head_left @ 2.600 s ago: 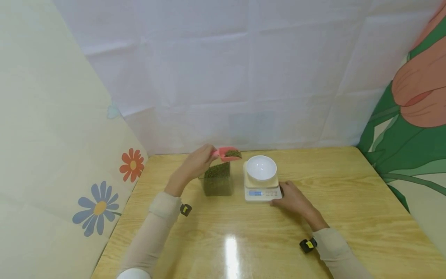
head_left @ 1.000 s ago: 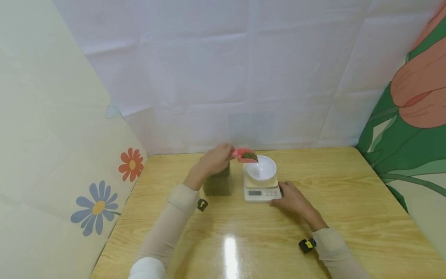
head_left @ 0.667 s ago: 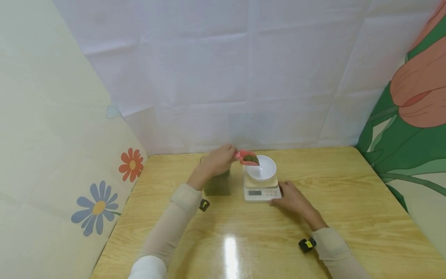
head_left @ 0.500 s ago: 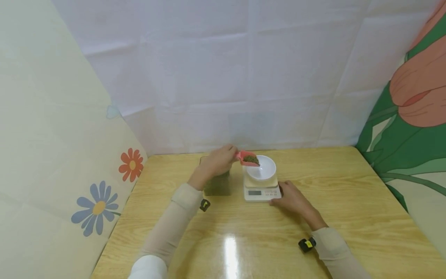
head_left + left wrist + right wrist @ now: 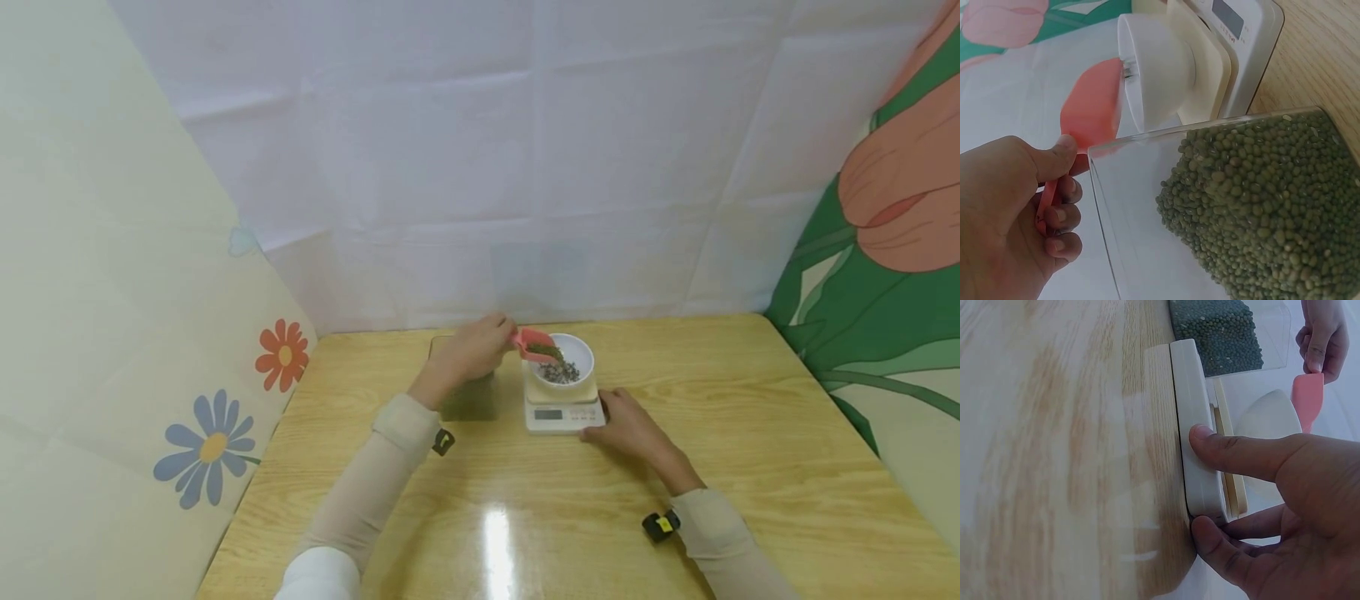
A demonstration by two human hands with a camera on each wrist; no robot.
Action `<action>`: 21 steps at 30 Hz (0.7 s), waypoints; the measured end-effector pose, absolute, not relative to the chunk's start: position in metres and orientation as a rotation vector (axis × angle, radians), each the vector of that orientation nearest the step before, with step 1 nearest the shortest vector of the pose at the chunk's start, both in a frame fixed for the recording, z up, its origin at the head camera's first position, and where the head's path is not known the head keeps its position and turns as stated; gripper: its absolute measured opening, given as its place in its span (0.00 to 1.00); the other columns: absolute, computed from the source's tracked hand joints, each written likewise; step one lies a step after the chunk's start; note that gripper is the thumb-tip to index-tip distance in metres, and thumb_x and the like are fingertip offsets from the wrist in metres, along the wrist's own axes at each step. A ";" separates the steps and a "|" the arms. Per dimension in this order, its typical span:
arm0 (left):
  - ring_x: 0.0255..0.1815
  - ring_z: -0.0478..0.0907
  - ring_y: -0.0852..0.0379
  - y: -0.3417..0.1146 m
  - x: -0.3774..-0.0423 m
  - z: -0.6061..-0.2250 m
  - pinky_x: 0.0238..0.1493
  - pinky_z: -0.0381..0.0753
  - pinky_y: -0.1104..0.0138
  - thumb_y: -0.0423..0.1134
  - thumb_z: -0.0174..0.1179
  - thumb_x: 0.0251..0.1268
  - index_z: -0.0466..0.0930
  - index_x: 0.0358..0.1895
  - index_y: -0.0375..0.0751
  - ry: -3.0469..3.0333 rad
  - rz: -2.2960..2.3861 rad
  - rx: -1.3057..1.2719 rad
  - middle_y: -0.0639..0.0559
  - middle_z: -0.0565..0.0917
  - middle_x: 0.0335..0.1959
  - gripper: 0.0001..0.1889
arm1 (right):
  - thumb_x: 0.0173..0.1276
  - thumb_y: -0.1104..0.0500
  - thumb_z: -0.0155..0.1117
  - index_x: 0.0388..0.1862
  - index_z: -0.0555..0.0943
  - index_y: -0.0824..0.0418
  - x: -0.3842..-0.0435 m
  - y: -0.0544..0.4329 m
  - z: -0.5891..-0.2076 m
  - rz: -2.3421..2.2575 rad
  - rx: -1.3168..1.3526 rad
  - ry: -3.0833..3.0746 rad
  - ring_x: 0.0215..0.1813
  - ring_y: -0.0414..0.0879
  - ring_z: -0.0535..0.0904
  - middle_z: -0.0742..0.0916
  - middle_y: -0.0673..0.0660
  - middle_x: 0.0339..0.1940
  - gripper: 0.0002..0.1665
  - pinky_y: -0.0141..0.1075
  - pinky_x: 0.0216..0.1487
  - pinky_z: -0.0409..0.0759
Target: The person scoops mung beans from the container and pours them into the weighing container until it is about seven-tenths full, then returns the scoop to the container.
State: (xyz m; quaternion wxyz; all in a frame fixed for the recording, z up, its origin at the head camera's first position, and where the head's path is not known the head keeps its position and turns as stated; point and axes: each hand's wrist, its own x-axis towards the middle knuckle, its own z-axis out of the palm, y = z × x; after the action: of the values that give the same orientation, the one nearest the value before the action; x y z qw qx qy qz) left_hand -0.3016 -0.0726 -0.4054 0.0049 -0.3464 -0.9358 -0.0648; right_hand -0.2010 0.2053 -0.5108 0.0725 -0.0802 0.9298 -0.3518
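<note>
My left hand grips the handle of a pink scoop, fingers curled round it in the left wrist view. The scoop tips over a white bowl, and green mung beans spill from it into the bowl. Under the bowl is a white kitchen scale with a cream platform. With thumb and fingers my right hand holds the scale's near right corner; the right wrist view shows the thumb on its edge. Its display looks dark, without readable digits.
A clear square container of mung beans stands left of the scale, partly behind my left forearm in the head view. The wooden table meets a white sheet at the back. Flower-printed sheets hang at both sides.
My left hand has carried the loaded scoop rightward from above the container to the bowl and tilted it. Beans now lie in the bowl, which was bare before. My right hand has stayed put.
</note>
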 end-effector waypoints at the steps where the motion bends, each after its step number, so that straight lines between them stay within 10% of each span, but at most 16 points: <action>1: 0.52 0.82 0.53 -0.072 -0.301 -0.405 0.57 0.85 0.63 0.44 0.56 0.84 0.79 0.62 0.40 -2.929 -0.193 -1.087 0.48 0.84 0.53 0.15 | 0.59 0.52 0.85 0.74 0.72 0.77 -0.201 0.205 -0.510 -1.057 -0.245 2.794 0.55 0.59 0.78 0.81 0.71 0.58 0.52 0.61 0.63 0.80; 21: 0.51 0.82 0.55 -0.065 -0.295 -0.397 0.56 0.85 0.65 0.47 0.54 0.85 0.82 0.63 0.43 -2.928 -0.092 -1.123 0.51 0.84 0.51 0.17 | 0.61 0.54 0.83 0.74 0.73 0.76 -0.199 0.205 -0.512 -1.077 -0.239 2.796 0.58 0.59 0.78 0.81 0.71 0.61 0.49 0.61 0.64 0.79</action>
State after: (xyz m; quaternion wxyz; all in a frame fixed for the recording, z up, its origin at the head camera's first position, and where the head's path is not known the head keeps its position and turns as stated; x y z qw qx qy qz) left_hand -0.2951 -0.0654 -0.3967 0.0022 -0.3578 -0.9333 -0.0292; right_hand -0.1993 0.2047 -0.5120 0.0677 -0.0795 0.9281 -0.3575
